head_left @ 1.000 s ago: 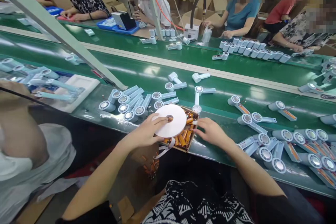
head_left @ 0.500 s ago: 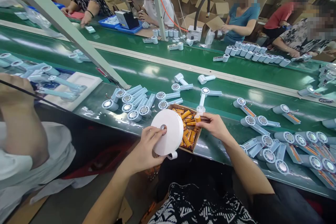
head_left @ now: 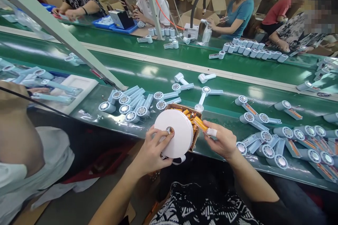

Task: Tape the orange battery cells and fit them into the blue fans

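1. Roll (head_left: 172, 146), tilted over the near left of the box (head_left: 195, 141), is held by the left hand (head_left: 154, 149), fingertips at its hole, thumb below.
2. Right hand (head_left: 223, 140), just right of the box, palm turned inward, pinches a battery (head_left: 200, 123); a white strip (head_left: 212, 132) crosses a finger.
3. Battery markings are too small to read.
4. Roll hides much of the box.

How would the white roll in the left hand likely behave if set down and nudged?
The white roll would probably roll if stood on its round rim, but seems unlikely to when laid on its flat face. Its loose end, curling below the disc, looks thin and floppy, so it might trail.
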`<state>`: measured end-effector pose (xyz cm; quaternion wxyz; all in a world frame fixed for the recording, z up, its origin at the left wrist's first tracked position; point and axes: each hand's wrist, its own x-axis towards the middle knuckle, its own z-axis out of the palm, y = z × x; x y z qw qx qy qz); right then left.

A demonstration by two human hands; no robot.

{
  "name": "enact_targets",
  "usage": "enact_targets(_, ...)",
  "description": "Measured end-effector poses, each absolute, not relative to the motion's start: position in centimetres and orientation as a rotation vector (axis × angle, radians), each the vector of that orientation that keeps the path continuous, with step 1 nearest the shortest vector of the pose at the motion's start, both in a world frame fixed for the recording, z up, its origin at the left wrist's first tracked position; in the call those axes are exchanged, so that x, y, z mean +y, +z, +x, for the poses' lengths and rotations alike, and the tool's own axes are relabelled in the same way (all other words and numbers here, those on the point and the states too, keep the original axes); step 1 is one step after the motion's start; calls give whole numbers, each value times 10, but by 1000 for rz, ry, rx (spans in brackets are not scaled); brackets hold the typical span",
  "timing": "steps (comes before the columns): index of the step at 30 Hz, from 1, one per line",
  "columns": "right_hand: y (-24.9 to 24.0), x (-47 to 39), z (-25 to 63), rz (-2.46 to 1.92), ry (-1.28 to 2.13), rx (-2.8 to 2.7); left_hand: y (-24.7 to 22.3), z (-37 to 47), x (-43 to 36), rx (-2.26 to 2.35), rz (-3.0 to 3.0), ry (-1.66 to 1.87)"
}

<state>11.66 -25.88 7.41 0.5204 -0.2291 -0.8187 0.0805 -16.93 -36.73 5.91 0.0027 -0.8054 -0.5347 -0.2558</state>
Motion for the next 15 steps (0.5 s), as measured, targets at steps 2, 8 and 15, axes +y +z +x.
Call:
enact_targets(2, 67, -262, 115, -508, 168, -1975, 60, -167, -368, -1668, -2529, -802)
enact_targets(8, 54, -281, 104, -630, 663, -1930, 65, -163, -365, -1633, -2504, -722)
enact_targets(15, 65, -246, 107, -982, 1702, -1354, 78, -162, -355, -1508, -2485, -605)
